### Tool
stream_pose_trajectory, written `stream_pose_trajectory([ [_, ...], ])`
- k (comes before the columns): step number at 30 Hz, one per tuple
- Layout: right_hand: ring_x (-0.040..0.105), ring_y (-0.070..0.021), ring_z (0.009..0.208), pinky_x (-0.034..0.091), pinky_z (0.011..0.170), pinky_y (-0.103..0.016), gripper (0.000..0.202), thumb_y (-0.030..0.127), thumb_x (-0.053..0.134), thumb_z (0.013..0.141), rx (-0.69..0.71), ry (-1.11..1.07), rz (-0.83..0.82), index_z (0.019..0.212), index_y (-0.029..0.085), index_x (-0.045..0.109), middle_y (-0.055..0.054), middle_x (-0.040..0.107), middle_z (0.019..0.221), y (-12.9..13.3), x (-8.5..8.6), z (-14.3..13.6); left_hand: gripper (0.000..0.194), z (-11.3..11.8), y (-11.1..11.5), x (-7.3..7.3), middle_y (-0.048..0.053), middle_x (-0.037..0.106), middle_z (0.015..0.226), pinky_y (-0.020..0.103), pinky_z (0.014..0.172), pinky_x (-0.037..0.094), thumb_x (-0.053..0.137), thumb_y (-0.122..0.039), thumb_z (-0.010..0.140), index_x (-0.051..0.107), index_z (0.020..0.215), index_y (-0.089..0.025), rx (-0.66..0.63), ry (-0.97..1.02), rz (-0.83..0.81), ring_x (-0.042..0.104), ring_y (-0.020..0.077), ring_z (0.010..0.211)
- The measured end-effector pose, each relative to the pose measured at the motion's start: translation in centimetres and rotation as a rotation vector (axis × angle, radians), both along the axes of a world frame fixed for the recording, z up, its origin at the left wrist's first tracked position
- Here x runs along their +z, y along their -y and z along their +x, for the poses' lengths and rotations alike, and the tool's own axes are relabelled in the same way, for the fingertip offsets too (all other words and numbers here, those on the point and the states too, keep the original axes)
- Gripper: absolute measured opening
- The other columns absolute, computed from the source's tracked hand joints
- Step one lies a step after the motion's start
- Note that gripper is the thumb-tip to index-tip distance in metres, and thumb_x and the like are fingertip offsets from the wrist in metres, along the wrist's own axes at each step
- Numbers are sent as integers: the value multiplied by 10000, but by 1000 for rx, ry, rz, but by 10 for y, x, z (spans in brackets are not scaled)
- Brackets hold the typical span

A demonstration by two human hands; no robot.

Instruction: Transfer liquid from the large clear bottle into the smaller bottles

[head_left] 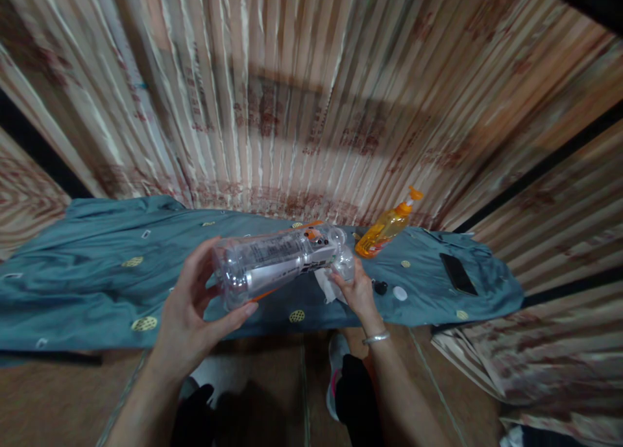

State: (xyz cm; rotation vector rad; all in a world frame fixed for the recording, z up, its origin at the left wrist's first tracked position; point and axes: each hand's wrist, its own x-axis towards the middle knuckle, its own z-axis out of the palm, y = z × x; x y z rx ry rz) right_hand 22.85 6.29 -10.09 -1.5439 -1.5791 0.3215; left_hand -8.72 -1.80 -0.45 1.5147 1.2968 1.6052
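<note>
A clear plastic bottle [272,265] with a printed label and orange edges lies tilted in the air, its base in my left hand [195,304], fingers wrapped round it. At the bottle's neck, my right hand [359,291] grips a small clear plastic piece [343,264]; whether this is a separate cup or bottle is hard to tell. A white tissue [327,287] hangs or lies just below the right fingers. Close to that hand, a black cap [380,287] and a white round cap [400,294] rest on the cloth.
Behind my right hand stands an orange pump bottle [384,231]. A black phone [457,274] lies on the right of the teal cloth-covered surface [97,265]. Patterned curtains [292,109] hang behind, with dark poles at both sides.
</note>
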Motion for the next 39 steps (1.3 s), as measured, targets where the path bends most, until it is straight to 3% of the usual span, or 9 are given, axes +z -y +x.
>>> stream_pose_trajectory([
  [12,719,-301,988,570,879,-425,594,466,690,790,-21,33,2,1291,166,582,-132,748,1124,-1,-4,2,986,3,1,9,101,650,1375,322,869,628,924,-373,519,513,1410,-278,6,33,-71,661,285,1228],
  [29,723,-303,994,569,892,-425,592,458,693,788,-28,5,-8,1289,164,582,-128,751,1117,0,-2,-1,936,2,4,7,75,645,1375,362,891,634,900,-378,551,512,1402,-339,12,24,-80,667,291,1221],
  [39,719,-293,1019,569,909,-417,547,428,680,813,14,-3,1,1290,179,579,-117,743,1138,-1,-2,0,944,3,5,2,74,618,1426,468,966,605,893,-432,575,495,1429,-368,30,6,-88,625,331,1289],
])
